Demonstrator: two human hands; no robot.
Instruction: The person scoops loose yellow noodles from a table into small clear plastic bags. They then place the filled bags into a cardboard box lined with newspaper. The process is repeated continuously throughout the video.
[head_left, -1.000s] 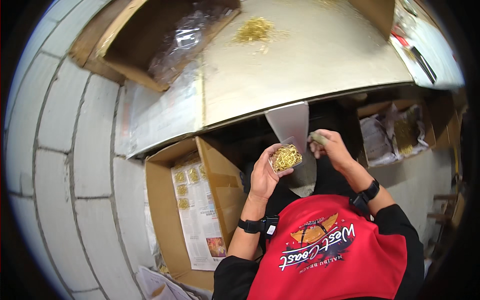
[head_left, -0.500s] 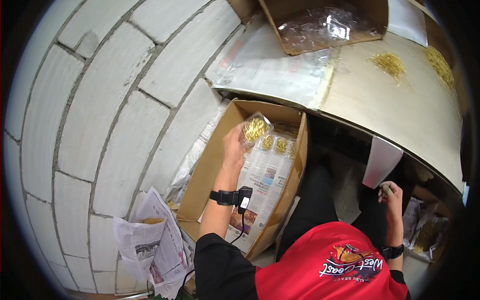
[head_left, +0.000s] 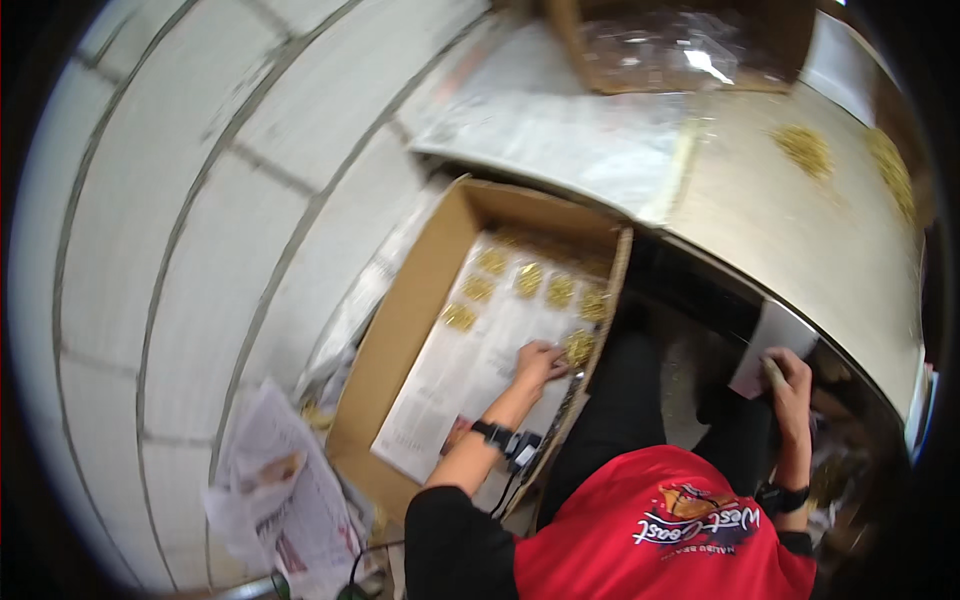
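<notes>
Inside the cardboard box (head_left: 385, 355), my left hand (head_left: 541, 362) reaches down near the right wall. Its bent fingers are at the edge of a clear packet of gold-coloured thin pieces (head_left: 578, 348); blur softens the contact. More such packets (head_left: 528, 280) lie in rows toward the far end, on newspaper (head_left: 420, 425) lining the bottom. My right hand (head_left: 787, 374) is at the table's front edge, its fingers curled on the right lower part of a white card (head_left: 765, 345) that hangs there. Part of the card is hidden behind those fingers.
Loose gold pieces (head_left: 803, 150) lie in piles on the table (head_left: 740, 200). A carton of clear plastic wrappers (head_left: 660, 50) stands at the back. Crumpled newspaper (head_left: 290, 500) sits left of the box, beside the pale block wall (head_left: 190, 260). A cable trails from my left wrist strap.
My left hand has lowered the packet from above the box's far end to the lining at the right wall. My right hand has moved up onto the card. The view has shifted and blurred.
</notes>
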